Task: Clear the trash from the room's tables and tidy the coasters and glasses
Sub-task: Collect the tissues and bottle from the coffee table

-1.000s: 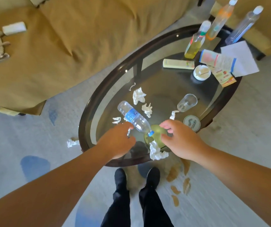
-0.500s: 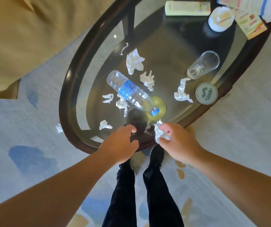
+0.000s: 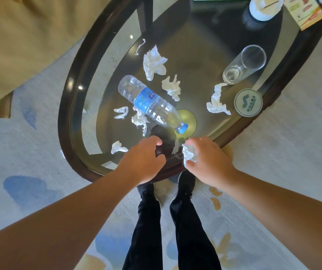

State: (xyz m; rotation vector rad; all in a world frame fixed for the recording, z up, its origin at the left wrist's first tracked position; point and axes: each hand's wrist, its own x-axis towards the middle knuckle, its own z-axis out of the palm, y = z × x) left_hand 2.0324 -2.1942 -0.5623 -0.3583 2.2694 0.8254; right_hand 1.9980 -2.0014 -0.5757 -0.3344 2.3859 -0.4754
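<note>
Your right hand (image 3: 210, 162): grip closed on crumpled tissue (image 3: 189, 153) at near rim of glass surface (image 3: 105, 75). Your left hand (image 3: 143, 159): fingers curled, loosely open, holding nothing. Plastic bottle (image 3: 150, 105) lies sideways mid-surface, scattered tissue scraps (image 3: 154, 63) around. Glass (image 3: 244, 64) beside coaster (image 3: 248, 102). Far items cut off.

tan sofa (image 3: 19, 45), patterned carpet (image 3: 39, 191), leaflets (image 3: 304, 10)

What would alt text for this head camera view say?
A person's right hand grips a crumpled tissue at the near edge of a glass table; the left hand hovers empty. A plastic bottle on its side, tissue scraps, a glass and a coaster remain.
</note>
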